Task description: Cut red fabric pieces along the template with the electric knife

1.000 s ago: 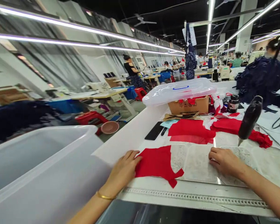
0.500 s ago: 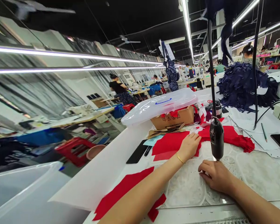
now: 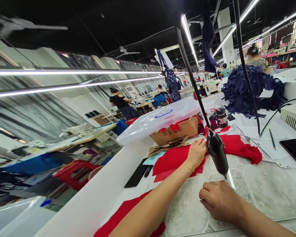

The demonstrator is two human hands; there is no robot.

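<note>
My left hand (image 3: 196, 154) reaches over a piece of red fabric (image 3: 171, 161), its fingers bent down onto the cloth at its right end. A thin gold-coloured bracelet (image 3: 188, 166) is on that wrist. My right hand (image 3: 220, 199) rests curled above the worn, translucent work mat (image 3: 187, 202); whatever its fingers may hold is hidden. Between and beyond the hands, a black hand tool (image 3: 217, 153) with a narrow tip hangs tilted from above. Ribbed red fabric (image 3: 243, 148) lies behind it. More red fabric (image 3: 128, 210) lies partly under my left forearm.
A clear plastic lid (image 3: 160, 120) leans on a cardboard box (image 3: 176, 131). A dark bundle of cut strips (image 3: 254, 90) sits at the back right. Papers, a pencil (image 3: 272, 139) and a phone (image 3: 294, 151) lie rightward. Co-workers sit farther off.
The camera view has turned and tilted. The hanging tool now slants instead of hanging nearly straight. My left hand's fingers look more bent; my right hand stays curled.
</note>
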